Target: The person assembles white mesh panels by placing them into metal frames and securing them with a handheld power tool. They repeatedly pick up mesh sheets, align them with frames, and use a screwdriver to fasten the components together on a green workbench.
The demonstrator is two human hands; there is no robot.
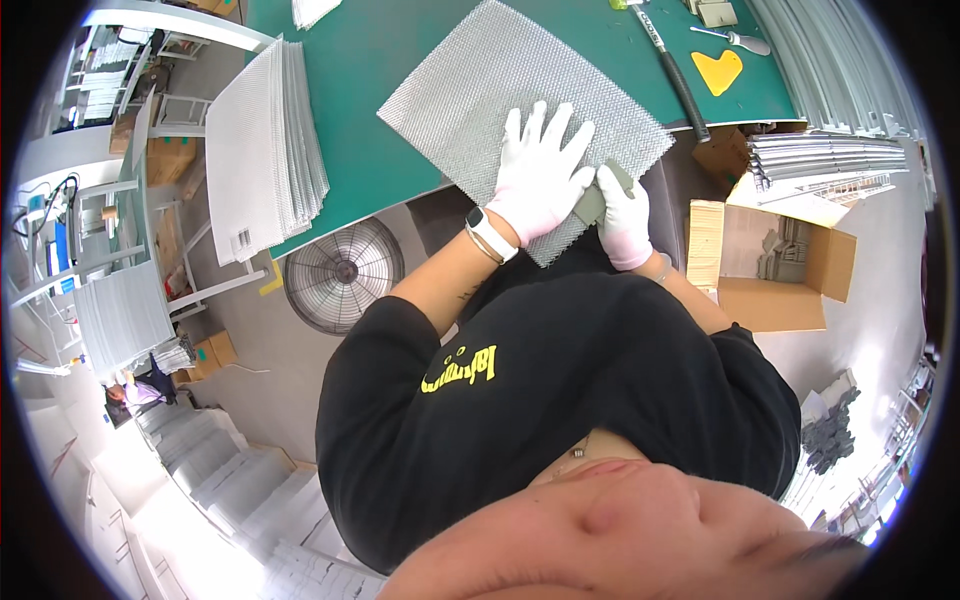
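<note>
Over the grey workshop floor (265, 400), my feed shows one green worktable (350, 120) and one round fan (345, 271) standing below its edge. I count one black-handled tool (678, 80), one screwdriver (740, 40) and one yellow scraper (717, 71) toward the table's right. At the left is one stack of white sheets (262, 150), too tightly layered for me to number. One open cardboard box (772, 303) stands to the right, with several grey-green parts (783, 255) inside; they overlap, so I cannot count them.

A single silver mesh sheet (500, 75) lies cornerwise on the table, directly under the left hand (541, 180), its near corner reaching past the edge toward the body. That gloved hand is spread flat on the mesh, fingers apart, grasping nothing. The gloved right hand (624, 218), at the sheet's near right side, is closed on a grey-green piece (589, 208), pinching it against the mesh's edge.
</note>
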